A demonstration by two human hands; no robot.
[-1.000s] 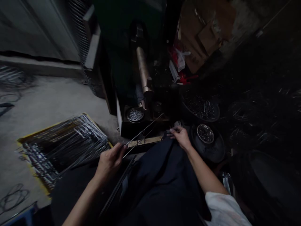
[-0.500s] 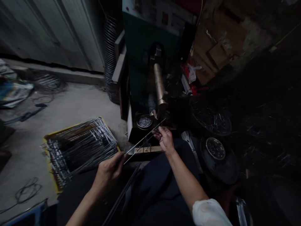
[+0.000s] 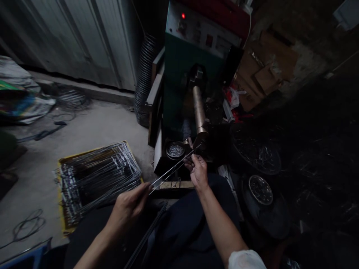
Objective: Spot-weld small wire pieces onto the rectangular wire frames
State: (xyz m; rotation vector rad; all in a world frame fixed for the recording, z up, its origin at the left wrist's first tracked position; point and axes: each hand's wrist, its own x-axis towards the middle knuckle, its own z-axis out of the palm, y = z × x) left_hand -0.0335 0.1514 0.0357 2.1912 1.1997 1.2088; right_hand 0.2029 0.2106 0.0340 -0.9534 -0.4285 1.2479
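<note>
A thin metal rod point(image 3: 171, 170) slants up and away between my two hands. My left hand point(image 3: 131, 201) is closed around its near end. Toward the far end, the fingers of my right hand point(image 3: 198, 172) pinch it. A second thin strip of metal runs just below the rod; I cannot tell whether the two are joined. The rod's far tip lies just below the brass-coloured cylinder point(image 3: 199, 112) on the green machine point(image 3: 178, 56). Left of that tip sits a round dish of small metal pieces point(image 3: 175, 150).
A yellow crate point(image 3: 61, 201) full of metal rods stands on the floor at left. Dark rods point(image 3: 146, 235) lie across my lap. At right are a bowl of metal pieces point(image 3: 260, 190) and a wider basin point(image 3: 276, 164). A ribbed coil point(image 3: 144, 80) stands beside the machine.
The view has tilted up, bringing the machine's red light into sight. Both hands keep their hold, and the rod's far tip appears closer to the cylinder's lower end.
</note>
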